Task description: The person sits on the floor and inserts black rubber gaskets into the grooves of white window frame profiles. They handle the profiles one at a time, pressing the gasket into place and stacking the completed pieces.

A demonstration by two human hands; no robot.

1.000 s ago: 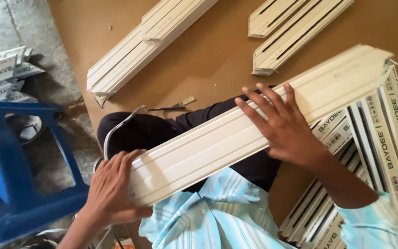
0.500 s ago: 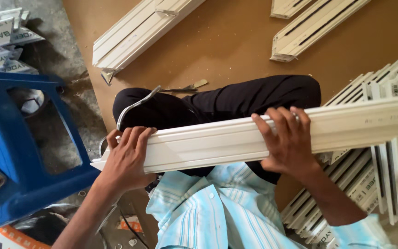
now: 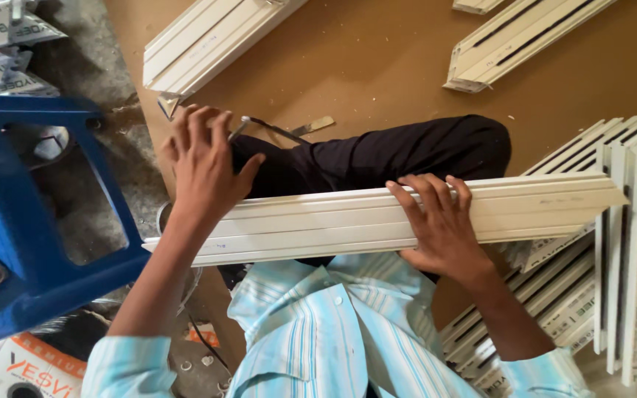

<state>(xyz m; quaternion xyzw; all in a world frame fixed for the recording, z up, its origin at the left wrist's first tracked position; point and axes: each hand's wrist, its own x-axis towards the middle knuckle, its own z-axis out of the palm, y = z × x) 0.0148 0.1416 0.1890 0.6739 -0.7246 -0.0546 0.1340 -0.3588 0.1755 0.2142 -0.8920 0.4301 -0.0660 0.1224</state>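
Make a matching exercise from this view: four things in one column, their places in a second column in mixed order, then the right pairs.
Things:
1. right hand
2. left hand
3. blue plastic stool
4. stack of white profiles

Places:
A. at the right edge, on the brown board
B. flat on the long white profile across the lap
C. at the left edge, on the grey floor
D. raised over the profile's left end, fingers by a thin metal tool

Pairs: 1-B, 2-D, 3-C, 4-A
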